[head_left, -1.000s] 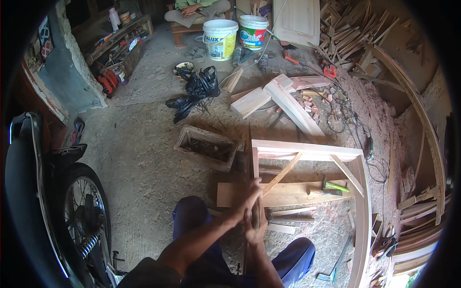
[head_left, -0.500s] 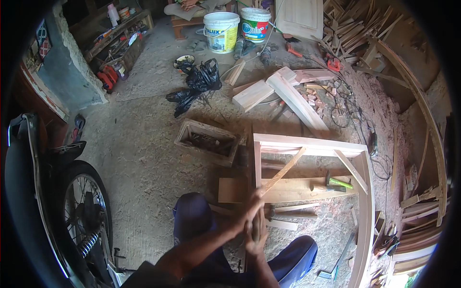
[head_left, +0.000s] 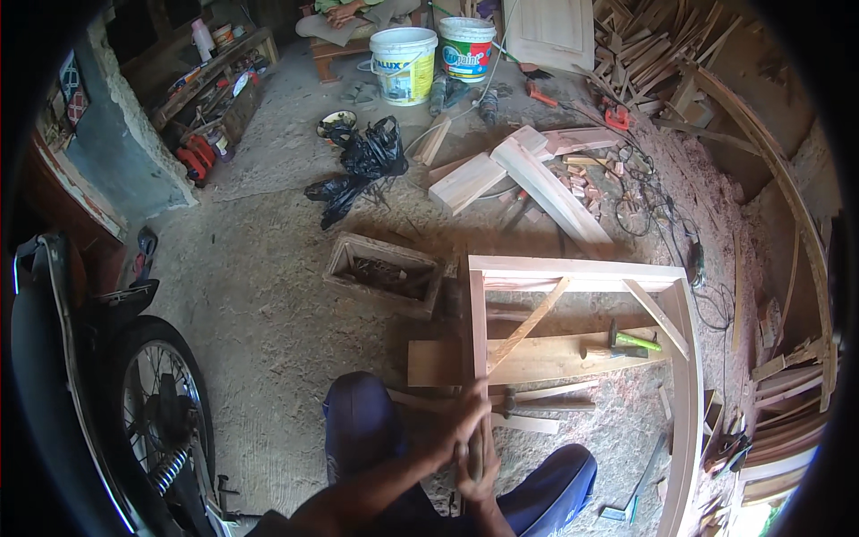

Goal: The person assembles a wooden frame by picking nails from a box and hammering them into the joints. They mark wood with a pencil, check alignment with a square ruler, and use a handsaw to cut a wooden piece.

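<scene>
A pale wooden frame (head_left: pixel 577 268) lies on the floor in front of me, with its left bar (head_left: pixel 478 333) running toward my body. My left hand (head_left: pixel 464 419) is closed at the near part of that bar, its arm reaching across from the lower left. Just nearer, my right hand (head_left: pixel 476 467) is closed around a brown, rounded piece, perhaps wooden, whose kind I cannot make out. The hands nearly touch. Diagonal braces (head_left: pixel 530 324) cross the frame's far corners. Inside the frame, a hammer with a green handle (head_left: pixel 637 341) rests on a wide board (head_left: pixel 546 356).
A wooden box (head_left: pixel 380 273) with small dark pieces stands beyond my left knee. Farther off are black plastic bags (head_left: pixel 371 148), two buckets (head_left: pixel 403 67) and thick planks (head_left: pixel 555 192). A motorcycle wheel (head_left: pixel 163 403) is at left. A cable (head_left: pixel 658 210) and stacked wood are at right.
My left hand has slid back along the bar toward my body, uncovering the lower end of the diagonal brace. The right hand stays in nearly the same place. The view has shifted slightly.
</scene>
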`<state>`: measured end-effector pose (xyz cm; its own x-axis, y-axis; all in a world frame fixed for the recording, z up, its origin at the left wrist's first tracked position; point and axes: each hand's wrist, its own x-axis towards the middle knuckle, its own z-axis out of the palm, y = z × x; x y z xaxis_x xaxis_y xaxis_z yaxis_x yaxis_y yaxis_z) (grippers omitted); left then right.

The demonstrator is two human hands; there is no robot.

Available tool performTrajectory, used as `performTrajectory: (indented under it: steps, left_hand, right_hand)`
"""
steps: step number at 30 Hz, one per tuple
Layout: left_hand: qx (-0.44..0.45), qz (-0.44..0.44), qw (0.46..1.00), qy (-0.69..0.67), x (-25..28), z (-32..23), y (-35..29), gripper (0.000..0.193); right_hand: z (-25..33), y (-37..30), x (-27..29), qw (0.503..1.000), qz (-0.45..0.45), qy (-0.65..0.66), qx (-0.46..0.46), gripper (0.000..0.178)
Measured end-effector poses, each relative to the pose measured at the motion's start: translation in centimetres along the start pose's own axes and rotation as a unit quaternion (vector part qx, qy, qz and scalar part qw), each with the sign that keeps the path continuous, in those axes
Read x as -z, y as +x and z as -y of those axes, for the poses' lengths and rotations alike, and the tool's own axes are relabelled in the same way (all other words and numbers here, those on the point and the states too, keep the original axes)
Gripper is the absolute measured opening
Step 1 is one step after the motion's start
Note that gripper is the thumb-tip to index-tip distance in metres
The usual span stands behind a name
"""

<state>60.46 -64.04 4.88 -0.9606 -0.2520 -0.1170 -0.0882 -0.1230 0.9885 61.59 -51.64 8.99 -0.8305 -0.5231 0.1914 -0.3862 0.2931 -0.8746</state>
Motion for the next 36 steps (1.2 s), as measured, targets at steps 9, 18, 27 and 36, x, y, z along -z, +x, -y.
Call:
performTrajectory:
  steps: [9,18,27,36]
  left_hand:
    - [-0.041,-0.017,0.996,-0.082,6.1,-3.6,12.2,0.034]
    - [0.002,0.015,0.999,-0.042,0.2,0.1,3.1,0.043]
    - [0.067,-0.035,0.989,-0.127,1.5,-2.4,3.1,0.051]
    - [0.038,-0.002,0.987,-0.159,5.3,-2.4,9.5,0.054]
  right_hand:
    - [-3.6,12.4,-4.5,0.989,-0.044,-0.082,0.116,0.049]
    - [-3.0,2.0,-1.1,0.999,-0.032,-0.013,0.013,0.061]
    - [-2.4,3.6,-2.2,0.992,-0.038,-0.083,0.091,0.057]
    - [-2.8,10.2,-4.9,0.999,-0.028,0.021,0.010,0.050]
